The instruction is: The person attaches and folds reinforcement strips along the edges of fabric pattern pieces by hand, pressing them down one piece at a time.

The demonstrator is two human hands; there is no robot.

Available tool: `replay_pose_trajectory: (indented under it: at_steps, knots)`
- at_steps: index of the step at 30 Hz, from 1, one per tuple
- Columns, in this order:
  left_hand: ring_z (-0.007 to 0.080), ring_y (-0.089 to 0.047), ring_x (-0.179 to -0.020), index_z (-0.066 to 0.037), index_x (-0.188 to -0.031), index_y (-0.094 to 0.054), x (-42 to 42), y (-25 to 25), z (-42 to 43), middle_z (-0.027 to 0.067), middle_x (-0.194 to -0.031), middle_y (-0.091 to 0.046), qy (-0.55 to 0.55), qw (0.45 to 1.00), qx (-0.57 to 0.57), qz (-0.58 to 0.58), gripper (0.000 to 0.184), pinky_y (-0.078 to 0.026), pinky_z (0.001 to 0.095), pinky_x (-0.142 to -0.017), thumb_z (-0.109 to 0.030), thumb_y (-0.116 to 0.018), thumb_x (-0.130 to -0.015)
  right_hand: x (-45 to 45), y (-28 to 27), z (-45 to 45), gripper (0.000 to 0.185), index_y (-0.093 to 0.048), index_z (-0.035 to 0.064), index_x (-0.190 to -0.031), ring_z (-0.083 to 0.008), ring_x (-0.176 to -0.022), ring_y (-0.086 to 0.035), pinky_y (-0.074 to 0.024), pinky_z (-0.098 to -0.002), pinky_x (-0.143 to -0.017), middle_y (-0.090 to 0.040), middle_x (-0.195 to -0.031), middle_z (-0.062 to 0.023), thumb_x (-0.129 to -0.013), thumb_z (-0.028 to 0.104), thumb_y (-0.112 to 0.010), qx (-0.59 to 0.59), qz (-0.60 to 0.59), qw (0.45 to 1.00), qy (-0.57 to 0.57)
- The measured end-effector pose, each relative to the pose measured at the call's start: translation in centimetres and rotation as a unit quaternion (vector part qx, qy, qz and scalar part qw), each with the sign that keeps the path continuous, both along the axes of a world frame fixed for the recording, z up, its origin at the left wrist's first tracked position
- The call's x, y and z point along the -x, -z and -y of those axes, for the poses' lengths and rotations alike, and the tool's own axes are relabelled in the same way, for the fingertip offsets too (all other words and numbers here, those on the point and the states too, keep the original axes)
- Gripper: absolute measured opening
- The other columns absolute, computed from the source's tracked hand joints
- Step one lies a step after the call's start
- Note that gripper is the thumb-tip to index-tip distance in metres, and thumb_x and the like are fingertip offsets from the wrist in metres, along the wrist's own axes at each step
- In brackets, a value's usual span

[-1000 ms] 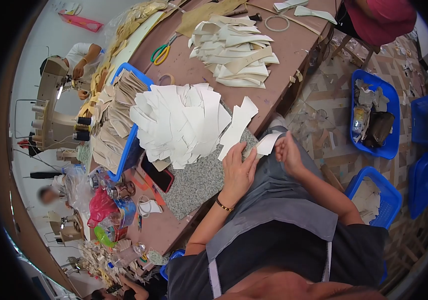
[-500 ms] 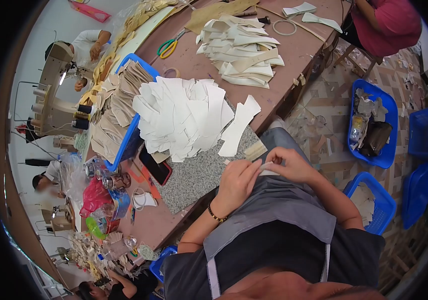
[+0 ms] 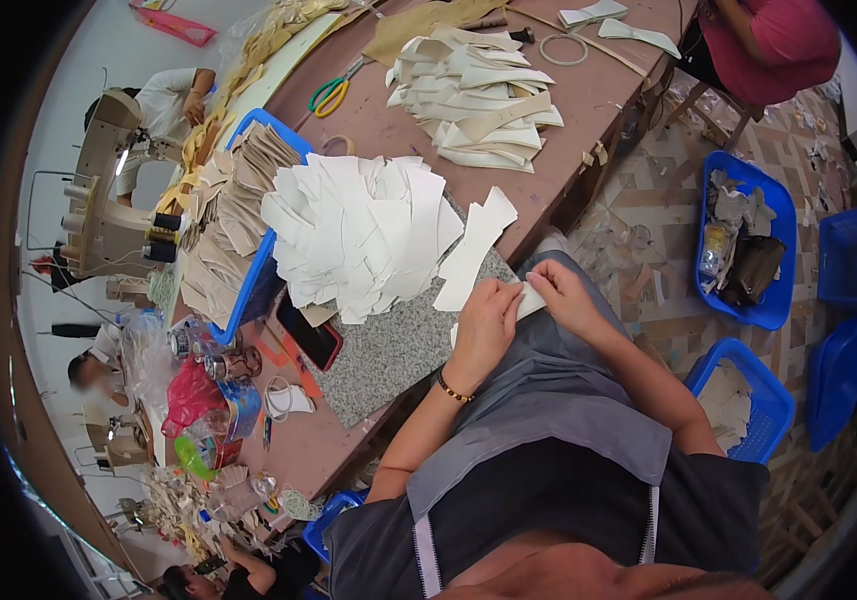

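Observation:
My left hand [image 3: 489,318], with a beaded bracelet at its wrist, is closed on a white bow-shaped cut piece [image 3: 528,301] over my lap. My right hand [image 3: 566,297] pinches the same piece between thumb and fingers, close beside the left. Part of the piece is hidden by my fingers. Just beyond my hands, a single white piece [image 3: 474,247] lies partly on a speckled grey slab [image 3: 374,372]. To its left rises a large heap of white pieces [image 3: 359,235].
Another stack of pale pieces [image 3: 474,95] lies farther back, near green-and-yellow scissors [image 3: 330,97]. A blue basket [image 3: 249,290] holds beige pieces. A phone [image 3: 309,335] rests by the slab. Blue bins [image 3: 784,290] stand on the floor at right. A person in pink [image 3: 774,50] sits nearby.
My hands have shifted slightly up, and the right hand has straightened its fingers against the piece. More of the piece shows between them. The upper-left person's lower hand is no longer visible.

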State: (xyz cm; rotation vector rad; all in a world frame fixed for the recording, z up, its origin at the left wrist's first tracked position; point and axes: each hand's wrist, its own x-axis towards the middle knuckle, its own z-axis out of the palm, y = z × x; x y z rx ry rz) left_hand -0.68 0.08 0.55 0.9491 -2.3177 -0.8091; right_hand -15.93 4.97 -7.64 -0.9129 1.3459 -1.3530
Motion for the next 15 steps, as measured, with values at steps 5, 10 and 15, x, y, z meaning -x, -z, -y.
replay_pose_trajectory:
  at_steps: [5,10,15]
  knots:
    - [0.0312,-0.059,-0.076,0.001,-0.105,-0.065,-0.2,0.7,-0.5,0.014,-0.083,-0.059,-0.004,0.996,0.092,-0.006,0.022,-0.048,0.0384,-0.067,0.002,-0.066,-0.083,-0.1,-1.0,0.2,0.019,-0.057,-0.0004,-0.092,-0.0074,-0.067,-0.048,-0.0401,-0.026,-0.058,-0.056,-0.074,-0.0016,-0.096,0.018,-0.058,0.026,-0.051,0.998,-0.003]
    - [0.0315,-0.057,-0.081,0.002,-0.11,-0.063,-0.8,0.7,-0.7,0.0146,-0.089,-0.058,0.039,0.994,0.097,0.04,0.033,-0.048,0.0389,-0.07,0.006,-0.064,-0.077,-0.2,-2.2,0.2,0.02,-0.056,-0.0019,-0.092,-0.0145,-0.066,-0.051,-0.0433,-0.0299,-0.061,-0.059,-0.074,-0.0094,-0.097,0.017,-0.056,0.032,-0.101,0.994,-0.005]
    - [0.0307,-0.055,-0.081,0.002,-0.113,-0.061,-0.5,0.3,-1.0,0.014,-0.09,-0.055,0.069,0.982,0.143,0.104,0.041,-0.047,0.0391,-0.069,0.008,-0.06,-0.072,0.4,-4.0,0.3,0.03,-0.056,-0.0002,-0.091,-0.0333,-0.072,-0.06,-0.0456,-0.0419,-0.066,-0.061,-0.075,-0.0187,-0.099,0.028,-0.051,-0.06,-0.171,0.983,-0.044]
